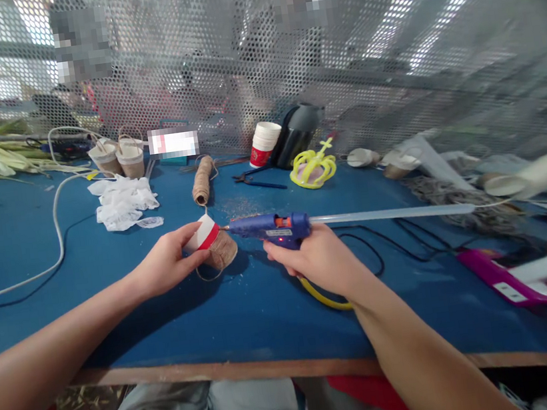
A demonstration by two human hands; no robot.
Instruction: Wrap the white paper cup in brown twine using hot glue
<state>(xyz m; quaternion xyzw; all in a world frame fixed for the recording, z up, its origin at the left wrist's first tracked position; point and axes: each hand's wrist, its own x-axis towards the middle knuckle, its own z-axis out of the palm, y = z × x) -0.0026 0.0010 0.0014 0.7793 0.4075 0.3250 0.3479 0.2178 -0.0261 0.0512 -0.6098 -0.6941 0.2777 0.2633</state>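
Between the thumb and fingers of my left hand (pixel 167 262) is a paper cup (pixel 211 237), tipped on its side. Its lower part is wrapped in brown twine, and a red and white band stays bare. My right hand (pixel 323 259) grips a blue glue gun (pixel 271 225) with a long clear glue stick (pixel 390 214) out of its back. The gun's nozzle points left and is at the cup's red band; whether it touches I cannot tell. A twine spool (pixel 204 180) lies just behind the cup, with a strand running down toward it.
Behind are twine-wrapped cups (pixel 131 162), crumpled white plastic (pixel 124 201), stacked paper cups (pixel 265 142), pliers (pixel 263 181) and a yellow crown (pixel 313 167). A purple power strip (pixel 509 278) and cables lie right. Perforated metal mesh (pixel 214 58) stands along the back.
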